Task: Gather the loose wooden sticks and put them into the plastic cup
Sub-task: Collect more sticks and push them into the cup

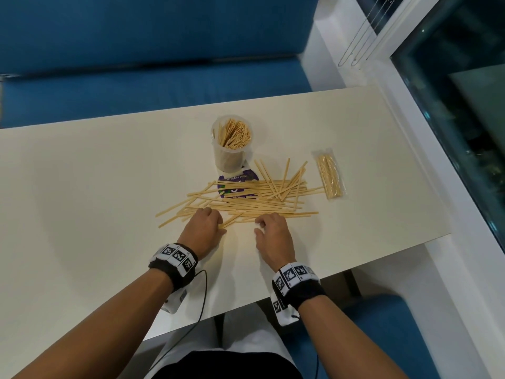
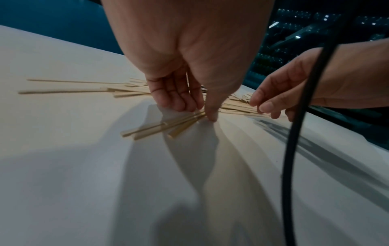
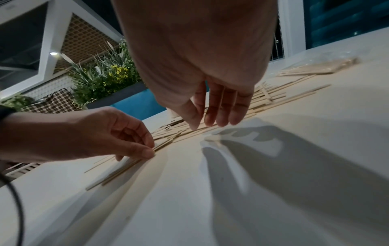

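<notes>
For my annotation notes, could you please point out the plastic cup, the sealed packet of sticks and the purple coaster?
plastic cup (image 1: 231,157), head view, on its translucent side wall.
sealed packet of sticks (image 1: 329,174), head view, on its middle.
purple coaster (image 1: 247,175), head view, on its exposed far part.

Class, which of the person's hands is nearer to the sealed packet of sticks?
Right. The right hand lies below-left of the sealed packet; the left hand is further left, pinching loose sticks.
</notes>
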Tool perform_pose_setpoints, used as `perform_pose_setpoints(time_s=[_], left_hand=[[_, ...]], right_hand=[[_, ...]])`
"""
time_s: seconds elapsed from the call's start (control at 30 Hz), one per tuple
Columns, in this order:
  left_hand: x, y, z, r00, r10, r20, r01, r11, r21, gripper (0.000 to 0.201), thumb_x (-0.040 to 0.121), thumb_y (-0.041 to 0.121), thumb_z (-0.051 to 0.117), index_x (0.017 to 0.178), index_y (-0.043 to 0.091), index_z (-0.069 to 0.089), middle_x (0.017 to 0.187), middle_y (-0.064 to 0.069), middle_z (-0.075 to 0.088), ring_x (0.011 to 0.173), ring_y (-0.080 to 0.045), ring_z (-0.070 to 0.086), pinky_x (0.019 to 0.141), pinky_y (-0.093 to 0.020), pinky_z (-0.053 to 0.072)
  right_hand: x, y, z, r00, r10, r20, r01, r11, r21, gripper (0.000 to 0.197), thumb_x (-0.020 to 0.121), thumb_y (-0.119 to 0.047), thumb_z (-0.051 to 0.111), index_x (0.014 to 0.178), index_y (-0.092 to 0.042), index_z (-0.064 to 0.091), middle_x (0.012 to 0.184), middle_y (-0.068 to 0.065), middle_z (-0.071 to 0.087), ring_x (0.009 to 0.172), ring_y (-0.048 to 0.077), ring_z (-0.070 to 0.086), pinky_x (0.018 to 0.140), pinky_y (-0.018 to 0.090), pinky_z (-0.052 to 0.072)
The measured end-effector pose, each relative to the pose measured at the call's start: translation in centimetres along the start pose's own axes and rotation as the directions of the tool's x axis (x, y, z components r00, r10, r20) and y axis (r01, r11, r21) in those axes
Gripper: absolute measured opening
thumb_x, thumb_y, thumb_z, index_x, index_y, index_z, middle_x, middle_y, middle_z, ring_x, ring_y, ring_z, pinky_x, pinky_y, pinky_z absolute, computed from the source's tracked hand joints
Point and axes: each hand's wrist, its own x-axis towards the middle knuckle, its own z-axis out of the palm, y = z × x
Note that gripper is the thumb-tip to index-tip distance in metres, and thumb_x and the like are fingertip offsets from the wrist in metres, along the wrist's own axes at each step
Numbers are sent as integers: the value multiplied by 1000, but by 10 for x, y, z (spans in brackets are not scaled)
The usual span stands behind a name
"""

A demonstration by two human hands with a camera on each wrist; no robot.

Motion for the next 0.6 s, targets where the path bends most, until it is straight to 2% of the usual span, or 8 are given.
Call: perform_pose_setpoints(time_s=[0.13,0.33,0.5,0.6], left_hand=[[6,3,-2,998,-55,29,57,997,-52,12,96,19,64,102,10,68,102,-6,64,102,-26,54,83,-34,46],[8,8,-6,995,-86,47,88,995,-46,10,88,10,58,91,9,68,94,-8,62,93,-26,54,76,-36,50],[11,12,-9,991,-91,93,97,994,-57,12,90,9,56,97,10,66,97,-6,61,91,-25,55,74,-30,46],[13,12,-10,987,-122,102,130,988,-86,13,89,7,57,98,10,66,98,-6,62,90,-24,57,76,-31,47]], right_hand=[[20,-10,-1,998,-61,-11,61,998,-33,23,91,-9,72,113,-13,68,114,1,60,111,20,53,95,32,50],[28,-8,-1,997,-69,24,70,994,-78,16,92,-10,71,107,-14,70,109,2,63,107,21,55,93,37,51],[35,-2,-10,990,-139,-24,134,978,-162,37,84,-1,75,119,-10,67,117,6,61,112,25,54,99,37,51],[48,-2,-15,983,-176,44,181,962,-206,50,85,-9,80,132,-9,62,126,6,61,118,26,52,105,39,47]])
